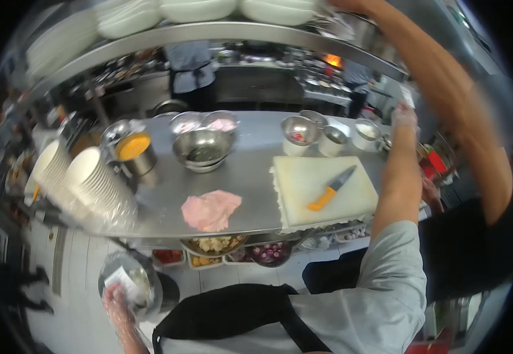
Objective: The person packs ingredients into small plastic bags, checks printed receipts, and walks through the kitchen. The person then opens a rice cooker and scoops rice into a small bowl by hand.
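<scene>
My left hand (pixel 116 304), in a clear plastic glove, is low at the left beside a lined bin (pixel 106 274). Its fingers close on a flat white piece that looks like paper (pixel 122 282). At the end of my outstretched arm, my gloved right hand (pixel 406 115) is at the right of the steel counter (pixel 250 192), its fingers around a small white item (pixel 407 94) too blurred to name. A pink sheet of cloth or paper (pixel 211 210) lies crumpled on the counter. A yellow-handled knife (pixel 332 189) rests on the white cutting board (pixel 292 203).
Stacked paper cups (pixel 100 183) and a steel container of orange liquid (pixel 135 152) stand left. Steel bowls (pixel 202 147) sit behind. A co-worker's arm (pixel 445 76) reaches up at the right towards the plate shelf (pixel 221 32). Onions (pixel 270 252) are under the counter.
</scene>
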Demonstrator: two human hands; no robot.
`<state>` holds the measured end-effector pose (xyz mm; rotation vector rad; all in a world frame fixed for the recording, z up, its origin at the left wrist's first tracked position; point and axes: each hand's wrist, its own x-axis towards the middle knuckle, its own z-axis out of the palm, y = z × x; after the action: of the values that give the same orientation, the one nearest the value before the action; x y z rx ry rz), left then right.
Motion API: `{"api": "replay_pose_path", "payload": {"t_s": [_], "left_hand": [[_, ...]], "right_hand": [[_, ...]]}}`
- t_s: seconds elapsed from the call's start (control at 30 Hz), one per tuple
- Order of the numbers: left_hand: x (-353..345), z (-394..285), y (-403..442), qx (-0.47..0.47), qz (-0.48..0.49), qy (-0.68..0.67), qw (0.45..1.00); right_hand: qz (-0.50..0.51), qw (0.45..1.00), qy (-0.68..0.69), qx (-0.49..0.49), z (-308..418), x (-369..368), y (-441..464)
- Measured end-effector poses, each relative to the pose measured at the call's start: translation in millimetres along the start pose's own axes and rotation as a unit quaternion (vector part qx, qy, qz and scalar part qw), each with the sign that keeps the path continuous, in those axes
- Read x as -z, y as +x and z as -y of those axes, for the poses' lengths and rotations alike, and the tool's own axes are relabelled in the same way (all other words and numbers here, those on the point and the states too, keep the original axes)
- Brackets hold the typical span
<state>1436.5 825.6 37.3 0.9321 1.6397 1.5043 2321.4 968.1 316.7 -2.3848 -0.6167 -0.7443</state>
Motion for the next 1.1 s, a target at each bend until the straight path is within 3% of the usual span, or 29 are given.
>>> {"api": "replay_pose_path", "payload": {"t_s": [0.07, 0.1, 0.17, 0.23, 0.27, 0.3, 0.33, 0.37, 0.4, 0.5, 0.53, 0.6, 0.63, 0.67, 0.73, 0.8, 0.83, 0.93, 1.0, 1.1], "left_hand": [[-4, -23, -18, -0.026, 0.000, -0.015, 1.000], [2, -28, -21, -0.063, 0.028, -0.038, 0.997], [19, -22, -14, -0.044, -0.003, -0.034, 0.998], [28, -49, -23, -0.068, -0.020, -0.052, 0.996], [37, -59, -26, -0.069, -0.029, -0.076, 0.994], [49, -53, -21, -0.082, -0.044, -0.128, 0.987], [64, -66, -31, -0.076, -0.080, -0.042, 0.993], [78, -78, -41, -0.064, -0.115, 0.044, 0.990], [94, -85, -50, -0.070, -0.125, 0.066, 0.988], [154, -52, -53, -0.095, -0.085, -0.163, 0.978], [175, -48, -60, -0.116, -0.075, -0.237, 0.962], [225, -45, -79, -0.103, -0.049, -0.260, 0.959], [246, -42, -87, -0.100, -0.052, -0.258, 0.959], [266, -41, -93, -0.099, -0.051, -0.255, 0.961], [291, -28, -99, -0.084, -0.062, -0.185, 0.977], [317, -14, -104, -0.081, -0.047, -0.108, 0.990], [331, -1, -103, -0.091, -0.050, 0.012, 0.995], [358, 7, -110, -0.068, -0.046, 0.135, 0.987], [383, 22, -98, -0.138, -0.114, 0.153, 0.972], [428, 27, -81, -0.067, -0.125, -0.030, 0.989]], "right_hand": [[-0.010, 0.998, -0.035, 0.058, -15, -36, 28], [0.146, 0.982, 0.102, 0.063, -20, -42, 34], [0.046, 0.979, 0.106, 0.170, -33, -101, 29], [-0.061, 0.925, 0.271, 0.260, -34, -167, 2], [-0.112, 0.854, 0.411, 0.298, -32, -204, -14], [0.021, 0.741, 0.662, 0.114, 7, -199, -47], [0.159, 0.551, 0.813, -0.099, 37, -175, -97], [0.277, 0.305, 0.855, -0.316, 59, -161, -150], [0.301, 0.497, 0.811, -0.073, 88, -132, -239], [0.488, 0.448, 0.749, -0.022, 169, -175, -434], [0.437, 0.500, 0.746, 0.046, 211, -150, -535], [0.585, 0.210, 0.776, -0.106, 257, -58, -694], [0.686, 0.108, 0.666, -0.271, 266, 45, -748], [0.757, -0.022, 0.623, -0.195, 272, 93, -805], [0.799, 0.103, 0.575, -0.141, 280, 217, -881], [0.888, 0.053, 0.443, -0.107, 293, 303, -921], [0.885, 0.038, 0.463, -0.035, 298, 318, -949], [0.862, 0.020, 0.485, 0.149, 311, 324, -1017], [0.856, 0.040, 0.459, 0.236, 326, 326, -1043], [0.838, 0.016, 0.412, 0.358, 347, 323, -1078]]}}
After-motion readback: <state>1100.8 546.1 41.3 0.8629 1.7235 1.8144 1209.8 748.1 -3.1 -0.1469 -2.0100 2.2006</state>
